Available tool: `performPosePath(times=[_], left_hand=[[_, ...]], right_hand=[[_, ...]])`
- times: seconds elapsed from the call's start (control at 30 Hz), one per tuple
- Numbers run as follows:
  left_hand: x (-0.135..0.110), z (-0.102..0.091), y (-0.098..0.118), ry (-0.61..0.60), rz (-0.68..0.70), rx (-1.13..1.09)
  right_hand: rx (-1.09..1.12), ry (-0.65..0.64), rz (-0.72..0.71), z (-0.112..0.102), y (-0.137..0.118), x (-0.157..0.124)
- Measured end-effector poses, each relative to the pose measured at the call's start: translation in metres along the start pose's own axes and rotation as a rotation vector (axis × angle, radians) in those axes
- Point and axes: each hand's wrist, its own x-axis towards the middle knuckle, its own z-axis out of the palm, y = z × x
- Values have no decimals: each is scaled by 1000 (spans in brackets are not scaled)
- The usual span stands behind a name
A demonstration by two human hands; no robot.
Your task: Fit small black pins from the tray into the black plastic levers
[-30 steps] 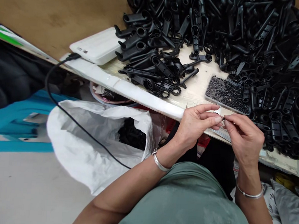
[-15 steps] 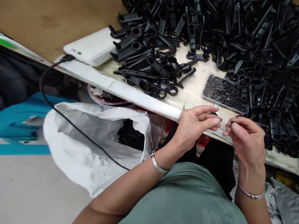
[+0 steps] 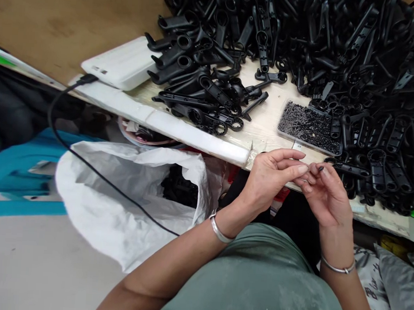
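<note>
My left hand [image 3: 270, 177] is closed in a pinch, thumb against fingers, in front of the table edge; whatever it grips is hidden behind the fingers. Its fingertips meet those of my right hand [image 3: 329, 195], which is also closed. A small black piece [image 3: 320, 169] shows between the right thumb and fingers, too small to name. Just beyond the hands lies a clear plastic box [image 3: 309, 145] filled with tiny black parts [image 3: 302, 121]. Black plastic arm-shaped parts with ring ends [image 3: 379, 170] lie to the right of it.
A large heap of black plastic parts [image 3: 316, 35] covers the back, with a smaller pile [image 3: 210, 94] at left. A white device [image 3: 119, 65] with a black cable [image 3: 59, 136] sits near the padded table edge [image 3: 194, 135]. Below hangs an open white sack [image 3: 96, 190] with black parts inside.
My right hand has moved left, bringing its fingertips against those of my left hand. The left hand has stayed nearly in place. The view has shifted slightly.
</note>
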Motion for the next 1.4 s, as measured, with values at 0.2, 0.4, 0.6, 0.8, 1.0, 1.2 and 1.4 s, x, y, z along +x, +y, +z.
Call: performPosePath(times=[0.2, 0.4, 0.6, 0.8, 1.0, 1.2, 1.4], left_hand=[[0, 0, -5, -6, -58, -72], [0, -4, -6, -22, -96, -115], [-2, -4, -6, -60, -81, -106], [-3, -5, -9, -42, -62, -38], [-3, -4, -12, -2, -15, -47], [-3, -4, -11, 20, -23, -37], [-3, -5, -13, 17, -8, -2]], right_hand=[[-29, -1, -75, 5, 9, -3], [-117, 3, -215, 5, 12, -5], [-118, -23, -180, 1, 9, -5], [-152, 10, -197, 2, 7, -6], [-154, 61, -258, 3, 11, -7], [-312, 147, -324, 1, 14, -9], [-403, 130, -363, -5, 17, -8]])
